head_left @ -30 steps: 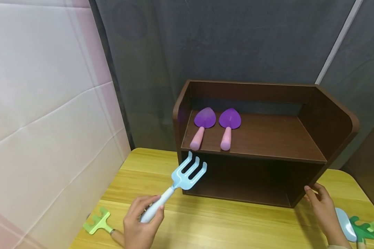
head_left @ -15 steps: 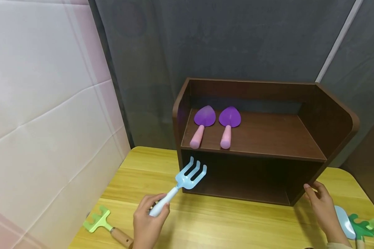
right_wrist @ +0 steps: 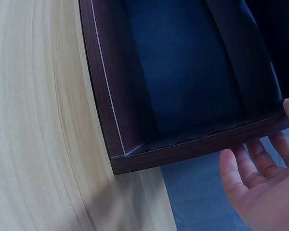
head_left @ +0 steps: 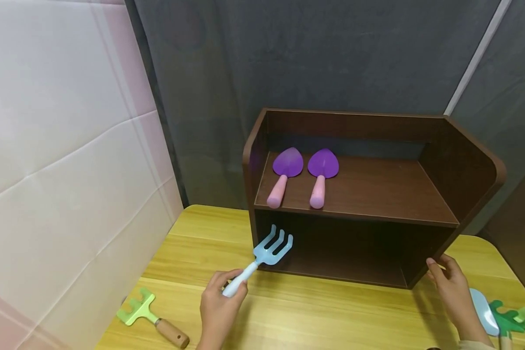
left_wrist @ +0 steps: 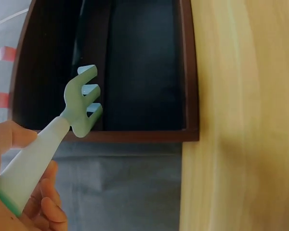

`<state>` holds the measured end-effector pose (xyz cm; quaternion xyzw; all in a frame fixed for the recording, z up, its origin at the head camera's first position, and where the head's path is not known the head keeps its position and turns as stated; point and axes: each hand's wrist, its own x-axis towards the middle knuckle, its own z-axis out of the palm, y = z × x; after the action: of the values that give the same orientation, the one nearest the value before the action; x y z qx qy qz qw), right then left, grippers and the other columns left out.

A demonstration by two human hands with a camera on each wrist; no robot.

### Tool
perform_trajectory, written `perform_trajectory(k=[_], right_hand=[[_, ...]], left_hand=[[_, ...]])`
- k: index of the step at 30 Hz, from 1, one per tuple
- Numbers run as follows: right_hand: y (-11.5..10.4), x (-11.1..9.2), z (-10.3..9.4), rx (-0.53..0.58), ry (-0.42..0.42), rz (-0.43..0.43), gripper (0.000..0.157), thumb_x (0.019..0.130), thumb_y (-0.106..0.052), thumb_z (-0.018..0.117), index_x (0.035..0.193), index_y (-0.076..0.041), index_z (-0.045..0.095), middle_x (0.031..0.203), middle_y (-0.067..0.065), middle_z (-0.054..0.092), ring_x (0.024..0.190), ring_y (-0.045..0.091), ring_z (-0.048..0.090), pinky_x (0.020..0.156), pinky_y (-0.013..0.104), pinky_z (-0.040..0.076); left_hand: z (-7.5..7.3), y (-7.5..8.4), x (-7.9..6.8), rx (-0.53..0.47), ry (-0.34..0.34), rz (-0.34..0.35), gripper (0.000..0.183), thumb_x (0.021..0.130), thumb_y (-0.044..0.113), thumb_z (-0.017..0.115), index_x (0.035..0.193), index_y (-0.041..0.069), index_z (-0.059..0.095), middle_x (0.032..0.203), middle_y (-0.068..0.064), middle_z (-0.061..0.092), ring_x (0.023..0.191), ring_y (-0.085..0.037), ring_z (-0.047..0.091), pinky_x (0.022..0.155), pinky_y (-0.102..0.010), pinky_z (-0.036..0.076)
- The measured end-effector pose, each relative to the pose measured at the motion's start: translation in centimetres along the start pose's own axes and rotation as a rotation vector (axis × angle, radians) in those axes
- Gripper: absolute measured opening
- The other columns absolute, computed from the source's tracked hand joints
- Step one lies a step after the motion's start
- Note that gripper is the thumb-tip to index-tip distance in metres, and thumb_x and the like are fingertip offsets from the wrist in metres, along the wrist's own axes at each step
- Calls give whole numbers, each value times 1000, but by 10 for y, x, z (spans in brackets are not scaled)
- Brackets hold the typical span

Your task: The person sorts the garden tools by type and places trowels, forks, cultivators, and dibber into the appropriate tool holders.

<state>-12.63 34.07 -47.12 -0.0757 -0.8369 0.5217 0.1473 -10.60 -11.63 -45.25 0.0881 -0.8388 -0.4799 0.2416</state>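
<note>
My left hand (head_left: pixel 222 301) grips the white handle of a light-blue hand fork (head_left: pixel 272 250). Its three prongs point up and away, overlapping the lower opening of a dark brown two-tier shelf (head_left: pixel 389 194) in the head view. From the left wrist, the hand fork (left_wrist: pixel 82 101) shows before that lower compartment, thumb on one side of the handle and fingers on the other. My right hand (head_left: pixel 452 291) holds the shelf's right side panel, thumb at the front edge and fingers along the outside, as the right wrist view shows. Two purple trowels (head_left: pixel 287 163) (head_left: pixel 323 164) with pink handles lie on the upper tier.
A green hand rake (head_left: pixel 150 316) with a wooden handle lies on the wood-grain table (head_left: pixel 315 311) at left. Beyond my right hand are a light-blue tool head (head_left: pixel 484 311), a dark green rake (head_left: pixel 507 318) and lighter green tools. A grey curtain (head_left: pixel 354 53) hangs behind.
My left hand has carried the hand fork to the right and toward the shelf's lower opening, its prongs dropping slightly. My right hand stays at the shelf's side.
</note>
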Motion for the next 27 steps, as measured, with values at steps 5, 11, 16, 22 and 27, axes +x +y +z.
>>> perform_trajectory(k=[5,11,16,22,27], right_hand=[[0,0,-2,-6,-10,16,24,103,-27,43,125,-31,36,106,-34,38,90,-24,45,73,3,44],[-1,-1,-2,13,9,15,22,102,-25,44,121,-34,37,104,-34,40,90,-23,45,73,2,44],[1,-1,-1,30,11,25,20,102,-25,45,118,-36,38,103,-34,41,90,-24,46,73,3,44],[2,-1,-1,5,-4,43,24,102,-30,44,125,-27,40,103,-34,40,90,-26,44,73,2,45],[2,1,-1,2,-17,40,27,102,-31,43,128,-24,39,104,-34,39,90,-25,44,74,3,45]], left_hand=[[11,-1,-1,1,20,-6,25,67,3,78,88,18,77,80,8,63,70,-5,49,63,-22,39],[25,2,2,-2,31,-3,25,67,5,79,88,17,77,79,7,62,68,-4,47,60,-22,38],[34,1,5,11,27,-37,24,68,8,80,89,18,77,80,5,64,69,-7,50,61,-23,37],[47,-7,6,29,20,-67,21,69,10,79,89,17,76,84,4,68,71,-11,55,60,-26,38],[56,-15,6,43,4,-99,20,70,12,79,90,17,76,88,2,69,72,-13,55,60,-28,38]])
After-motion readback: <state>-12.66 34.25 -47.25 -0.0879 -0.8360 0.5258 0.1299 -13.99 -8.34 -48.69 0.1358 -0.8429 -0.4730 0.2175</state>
